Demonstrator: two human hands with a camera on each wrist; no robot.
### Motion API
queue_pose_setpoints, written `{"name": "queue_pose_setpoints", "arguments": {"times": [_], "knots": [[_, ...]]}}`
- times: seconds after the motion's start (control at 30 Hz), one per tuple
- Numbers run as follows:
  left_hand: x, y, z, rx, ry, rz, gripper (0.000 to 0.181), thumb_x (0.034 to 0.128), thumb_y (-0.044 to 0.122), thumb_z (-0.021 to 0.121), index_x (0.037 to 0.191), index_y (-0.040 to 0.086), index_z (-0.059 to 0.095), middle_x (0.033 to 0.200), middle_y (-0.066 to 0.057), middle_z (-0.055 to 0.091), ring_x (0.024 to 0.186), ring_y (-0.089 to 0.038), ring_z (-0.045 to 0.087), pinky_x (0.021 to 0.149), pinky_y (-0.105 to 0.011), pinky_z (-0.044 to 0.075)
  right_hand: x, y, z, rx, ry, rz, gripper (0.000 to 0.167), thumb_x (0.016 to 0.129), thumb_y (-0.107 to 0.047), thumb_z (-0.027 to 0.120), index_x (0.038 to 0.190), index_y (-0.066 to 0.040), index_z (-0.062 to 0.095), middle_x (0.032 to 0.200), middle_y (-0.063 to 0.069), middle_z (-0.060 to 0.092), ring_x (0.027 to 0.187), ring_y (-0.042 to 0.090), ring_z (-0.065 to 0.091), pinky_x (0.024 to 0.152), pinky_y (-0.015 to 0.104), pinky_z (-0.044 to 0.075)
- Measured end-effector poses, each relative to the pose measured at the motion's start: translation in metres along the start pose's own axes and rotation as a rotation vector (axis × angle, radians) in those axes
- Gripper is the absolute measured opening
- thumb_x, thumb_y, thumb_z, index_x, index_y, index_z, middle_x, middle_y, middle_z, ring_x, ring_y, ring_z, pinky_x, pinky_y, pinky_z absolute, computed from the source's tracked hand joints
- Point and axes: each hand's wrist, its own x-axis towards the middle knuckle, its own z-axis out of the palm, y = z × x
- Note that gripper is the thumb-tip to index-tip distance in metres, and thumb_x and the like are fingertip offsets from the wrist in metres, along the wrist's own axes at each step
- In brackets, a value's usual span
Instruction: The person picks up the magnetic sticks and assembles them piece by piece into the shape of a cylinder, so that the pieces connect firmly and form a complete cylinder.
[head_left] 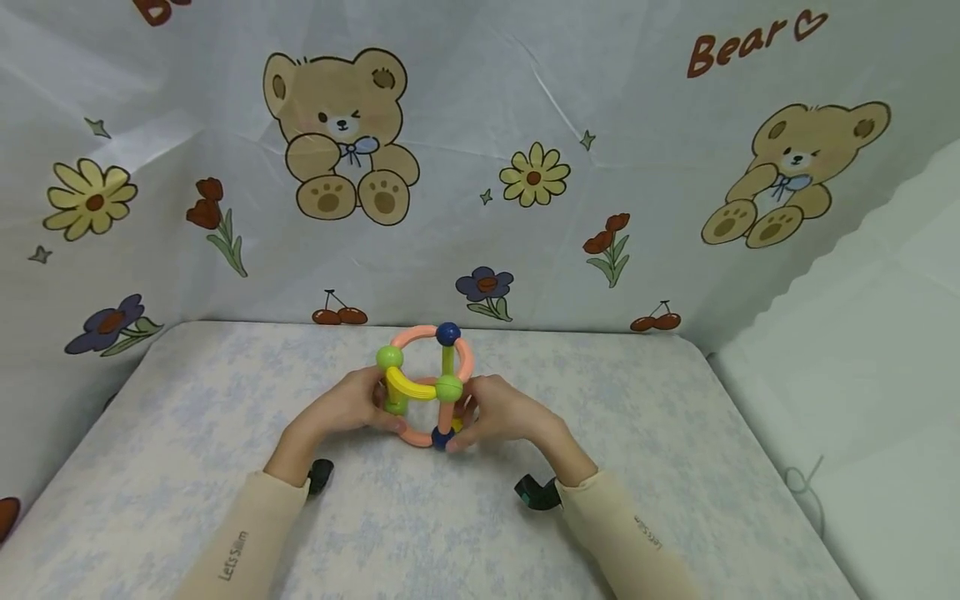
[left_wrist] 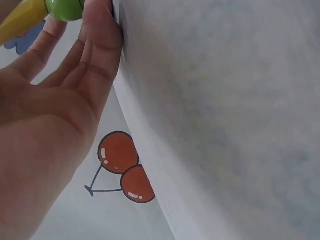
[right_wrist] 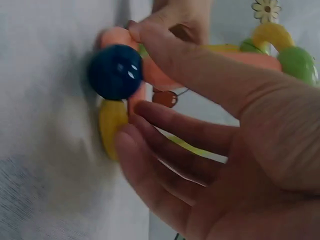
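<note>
A cage-shaped frame of toy magnetic rods and balls (head_left: 411, 388) stands on the table between my two hands. Pink, yellow and green rods join its green and dark blue balls. On its left side my left hand (head_left: 351, 403) grips the lower corner, thumb in front; the left wrist view has the fingers by a green ball (left_wrist: 64, 8). Opposite, my right hand (head_left: 510, 408) holds the lower right part. Seen from the right wrist, its thumb lies along a pink rod (right_wrist: 160, 75), with the fingers near a dark blue ball (right_wrist: 116, 71) and a yellow rod (right_wrist: 112, 129).
The pale, blue-mottled table (head_left: 405, 533) reaches back to a white sheet (head_left: 450, 250) printed with bears, flowers and cherries. Black devices (head_left: 537, 493) sit at both wrists. A thin pale cord (head_left: 813, 492) hangs beyond the table's right edge.
</note>
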Motion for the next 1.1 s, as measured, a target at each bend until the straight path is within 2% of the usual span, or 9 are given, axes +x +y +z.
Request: {"name": "queue_pose_setpoints", "arguments": {"times": [0.1, 0.23, 0.4, 0.6, 0.87, 1.1], "knots": [[0.001, 0.002, 0.003, 0.0, 0.035, 0.01, 0.053, 0.0784, 0.019, 0.095, 0.117, 0.004, 0.062, 0.085, -0.007, 0.065, 0.073, -0.02, 0.059, 0.066, -0.033, 0.051, 0.006, 0.0, 0.009, -0.045, 0.101, 0.017, 0.021, 0.079, -0.018, 0.095, 0.091, -0.018, 0.078, 0.094, 0.001, 0.075, 0.09, 0.021, 0.069, 0.077, 0.026, 0.055], [0.002, 0.006, 0.011, -0.013, 0.094, 0.023, 0.048, 0.0789, 0.017, 0.094, 0.115, 0.007, 0.064, 0.086, -0.008, 0.066, 0.077, -0.021, 0.06, 0.07, -0.035, 0.051, 0.008, 0.002, 0.012, -0.075, 0.192, 0.02, 0.019, 0.08, -0.012, 0.094, 0.088, -0.017, 0.077, 0.084, -0.004, 0.074, 0.081, 0.014, 0.068, 0.073, 0.025, 0.055], [0.005, 0.012, 0.018, 0.087, 0.171, -0.011, 0.037, 0.0827, 0.019, 0.091, 0.102, 0.005, 0.063, 0.081, -0.005, 0.062, 0.069, -0.018, 0.056, 0.062, -0.032, 0.047, 0.009, 0.01, 0.009, -0.086, 0.273, 0.01, 0.014, 0.084, -0.01, 0.09, 0.087, -0.013, 0.076, 0.085, -0.003, 0.074, 0.081, 0.014, 0.069, 0.071, 0.025, 0.055], [0.008, 0.02, 0.024, 0.16, 0.172, 0.003, 0.037, 0.0867, 0.021, 0.089, 0.109, 0.004, 0.065, 0.079, -0.004, 0.063, 0.067, -0.016, 0.055, 0.06, -0.032, 0.046, 0.01, 0.026, 0.007, -0.076, 0.393, -0.001, 0.013, 0.087, -0.005, 0.086, 0.087, -0.012, 0.075, 0.089, 0.001, 0.075, 0.089, 0.02, 0.072, 0.075, 0.027, 0.057], [0.011, 0.024, 0.032, 0.196, 0.168, 0.046, 0.034, 0.0862, 0.022, 0.089, 0.106, 0.007, 0.066, 0.078, -0.001, 0.062, 0.068, -0.014, 0.055, 0.064, -0.031, 0.047, 0.011, 0.034, 0.004, -0.057, 0.457, 0.057, 0.015, 0.089, -0.005, 0.083, 0.086, -0.016, 0.073, 0.092, -0.002, 0.076, 0.092, 0.021, 0.073, 0.079, 0.031, 0.06], [0.011, 0.027, 0.033, 0.178, 0.23, 0.068, 0.025, 0.0839, 0.022, 0.091, 0.09, 0.011, 0.07, 0.078, 0.001, 0.062, 0.068, -0.014, 0.054, 0.062, -0.03, 0.046, 0.012, 0.035, 0.002, -0.057, 0.472, 0.088, 0.016, 0.088, -0.008, 0.085, 0.084, -0.019, 0.074, 0.09, -0.006, 0.077, 0.092, 0.019, 0.073, 0.086, 0.04, 0.056]]}}
